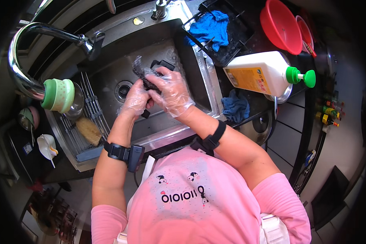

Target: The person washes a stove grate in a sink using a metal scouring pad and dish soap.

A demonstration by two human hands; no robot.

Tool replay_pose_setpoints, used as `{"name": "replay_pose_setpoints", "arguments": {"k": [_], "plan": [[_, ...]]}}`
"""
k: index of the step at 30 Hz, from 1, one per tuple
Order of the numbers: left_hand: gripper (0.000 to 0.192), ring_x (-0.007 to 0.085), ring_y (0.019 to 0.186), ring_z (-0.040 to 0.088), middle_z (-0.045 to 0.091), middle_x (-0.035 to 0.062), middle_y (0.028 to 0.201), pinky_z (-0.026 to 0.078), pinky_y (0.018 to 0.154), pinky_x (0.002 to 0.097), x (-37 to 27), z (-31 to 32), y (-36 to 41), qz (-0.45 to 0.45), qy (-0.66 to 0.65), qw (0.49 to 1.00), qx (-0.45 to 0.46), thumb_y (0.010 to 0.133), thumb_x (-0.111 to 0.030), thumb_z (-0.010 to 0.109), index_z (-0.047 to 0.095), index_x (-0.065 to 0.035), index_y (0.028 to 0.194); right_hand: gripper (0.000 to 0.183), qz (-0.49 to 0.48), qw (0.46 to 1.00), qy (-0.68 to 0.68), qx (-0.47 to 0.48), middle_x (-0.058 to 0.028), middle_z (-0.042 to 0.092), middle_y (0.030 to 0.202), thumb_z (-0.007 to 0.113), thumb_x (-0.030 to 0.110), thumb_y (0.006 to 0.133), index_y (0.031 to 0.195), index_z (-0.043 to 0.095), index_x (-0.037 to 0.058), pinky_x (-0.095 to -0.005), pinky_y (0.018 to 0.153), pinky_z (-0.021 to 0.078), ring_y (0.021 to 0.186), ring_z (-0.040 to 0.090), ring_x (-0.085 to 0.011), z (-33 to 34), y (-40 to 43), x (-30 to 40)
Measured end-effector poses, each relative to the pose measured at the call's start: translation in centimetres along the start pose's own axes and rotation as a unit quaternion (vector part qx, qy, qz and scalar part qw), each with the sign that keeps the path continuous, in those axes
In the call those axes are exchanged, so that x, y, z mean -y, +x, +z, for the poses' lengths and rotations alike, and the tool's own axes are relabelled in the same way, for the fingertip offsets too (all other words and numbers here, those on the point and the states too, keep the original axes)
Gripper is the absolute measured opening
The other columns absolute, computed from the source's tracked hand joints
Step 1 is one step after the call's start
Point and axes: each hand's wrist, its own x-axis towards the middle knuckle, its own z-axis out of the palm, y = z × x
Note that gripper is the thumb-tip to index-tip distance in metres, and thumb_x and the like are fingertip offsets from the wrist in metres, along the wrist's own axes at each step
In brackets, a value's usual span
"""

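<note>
Both my hands wear clear plastic gloves and work close together over the stainless steel sink (113, 65). My right hand (174, 90) presses a dark, mesh-like scouring pad (138, 65) against a small black object (164, 64). Its upper end shows beyond my right fingers. My left hand (137, 97) grips the object from the left, and a dark end sticks out below the hands. My fingers cover its middle, so its exact kind is unclear. Left of my hands is the round drain (123, 91).
A chrome faucet (15, 61) with a green spout attachment arches at left, above a metal rack (93, 105) and loofah (88, 131). At right lie a black stove grate (231, 53), blue cloths (212, 29), a white pump bottle (257, 71) and a red basin (280, 27).
</note>
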Motion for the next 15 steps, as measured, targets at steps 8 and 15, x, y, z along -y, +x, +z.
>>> {"name": "replay_pose_setpoints", "arguments": {"k": [8,15], "plan": [[0.032,0.0096,0.051,0.047,0.056,0.0067,0.074,0.034,0.042,0.0227,1.7,0.8,-1.7,-0.02,-0.089,0.995,-0.042,0.085,0.002,0.054,0.041,-0.0065,0.113,0.022,-0.073,0.993,-0.023,-0.085,-0.0128,0.059,0.078,0.065,0.003,0.068,0.087,0.065,0.0132,-0.0445,0.065,0.0495,0.074,0.059,-0.0345,2.4,3.6,-2.6],[0.034,0.0085,0.052,0.045,0.053,0.0046,0.072,0.033,0.043,0.0217,1.8,0.3,-2.0,-0.013,-0.097,0.995,-0.034,0.086,0.001,0.054,0.04,-0.0086,0.116,0.051,0.004,0.999,0.025,-0.04,-0.0182,0.062,0.106,0.067,0.003,0.067,0.117,0.056,0.007,-0.0403,0.091,0.0483,0.1,0.06,-0.0361,2.0,4.7,-2.7]]}}
